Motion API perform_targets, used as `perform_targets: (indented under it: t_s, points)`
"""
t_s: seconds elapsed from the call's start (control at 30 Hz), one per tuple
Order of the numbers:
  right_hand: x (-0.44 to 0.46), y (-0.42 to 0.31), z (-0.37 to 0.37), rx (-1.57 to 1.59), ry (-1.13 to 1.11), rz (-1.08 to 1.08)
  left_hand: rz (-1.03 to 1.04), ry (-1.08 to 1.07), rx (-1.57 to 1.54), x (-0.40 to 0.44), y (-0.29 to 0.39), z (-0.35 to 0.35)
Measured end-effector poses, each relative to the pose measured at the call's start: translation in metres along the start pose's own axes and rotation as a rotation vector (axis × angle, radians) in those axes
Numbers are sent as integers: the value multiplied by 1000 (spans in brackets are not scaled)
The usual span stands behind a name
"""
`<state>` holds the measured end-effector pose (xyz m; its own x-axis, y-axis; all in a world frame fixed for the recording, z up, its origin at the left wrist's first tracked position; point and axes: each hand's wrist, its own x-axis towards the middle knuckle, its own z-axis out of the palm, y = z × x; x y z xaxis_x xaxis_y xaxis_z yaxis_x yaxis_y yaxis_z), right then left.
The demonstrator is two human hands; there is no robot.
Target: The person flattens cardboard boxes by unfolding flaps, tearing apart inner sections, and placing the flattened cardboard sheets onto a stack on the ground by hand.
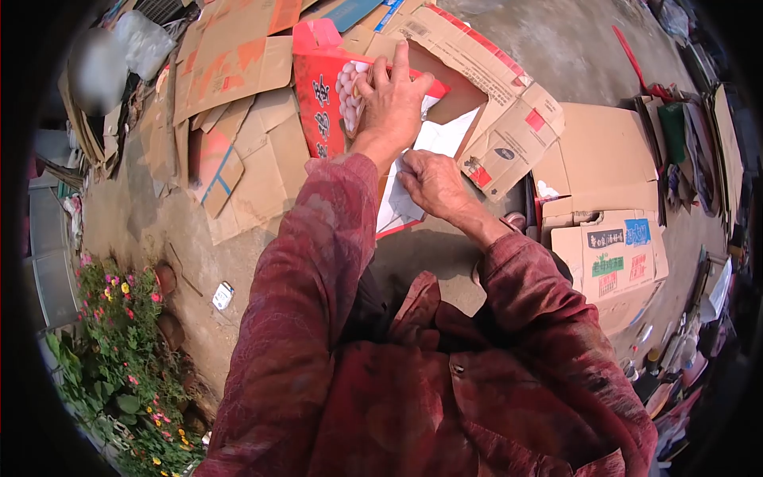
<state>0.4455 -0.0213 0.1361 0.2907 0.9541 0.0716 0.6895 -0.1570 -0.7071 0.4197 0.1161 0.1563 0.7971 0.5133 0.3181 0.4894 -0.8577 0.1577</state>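
Note:
A red printed cardboard box [314, 99] with dark characters and a picture of round, pale items is in front of me, its white inner side [445, 135] showing. My left hand [391, 107] lies across the red printed panel with its fingers spread. Lower and to the right, my right hand [437, 184] is closed, its thumb and bent fingers pinching the box at a white inner fold. The palm hides part of what it grips. Behind the box, an opened brown carton [509, 131] with red patches lies partly under it.
Flattened brown cardboard [234, 67] is piled at the upper left. A brown carton [608, 258] with printed labels stands at the right. Flowering plants [127, 358] grow at the lower left, near a small white packet [223, 296] on the ground. Stacked sheets [691, 151] line the right side.

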Motion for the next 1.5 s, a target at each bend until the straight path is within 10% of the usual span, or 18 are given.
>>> perform_targets:
  t_s: [0.77,0.87,1.0,1.07,1.5]
  points:
    - [-15,-2,-75,627,276,104,-417,196,-71,-7,-74,-60]
    - [-9,-8,-71,696,332,82,-182,338,130,-12,-56,-65]
    - [0,-11,-90,817,419,98,361,-15,117,-26,-17,-58]
    - [5,-4,-96,930,468,104,392,-498,154,-27,-6,-57]
    - [13,17,-121,1249,510,44,241,-97,-169,0,2,-76]
